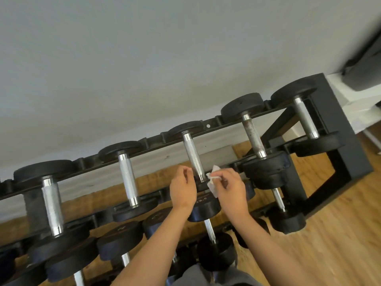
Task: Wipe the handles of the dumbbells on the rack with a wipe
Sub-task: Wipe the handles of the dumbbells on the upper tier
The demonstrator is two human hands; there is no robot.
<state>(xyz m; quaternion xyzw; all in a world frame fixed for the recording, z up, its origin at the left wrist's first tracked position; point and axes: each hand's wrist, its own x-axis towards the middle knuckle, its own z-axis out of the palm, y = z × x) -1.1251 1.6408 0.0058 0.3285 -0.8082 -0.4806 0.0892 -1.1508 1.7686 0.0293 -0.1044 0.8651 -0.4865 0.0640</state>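
On the top tier of the long black steel rack point(152, 142), the middle black-ended dumbbell point(206, 211) rests, its knurled silver handle point(192, 155) between my hands: left hand point(182, 188) loosely curled, empty; right hand point(232, 187) pinching a crumpled white wipe point(213, 181) beside it.

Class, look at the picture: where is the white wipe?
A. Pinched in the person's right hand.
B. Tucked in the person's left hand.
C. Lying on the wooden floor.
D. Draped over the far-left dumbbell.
A: the right hand pinches the wipe beside the near end of the middle handle.
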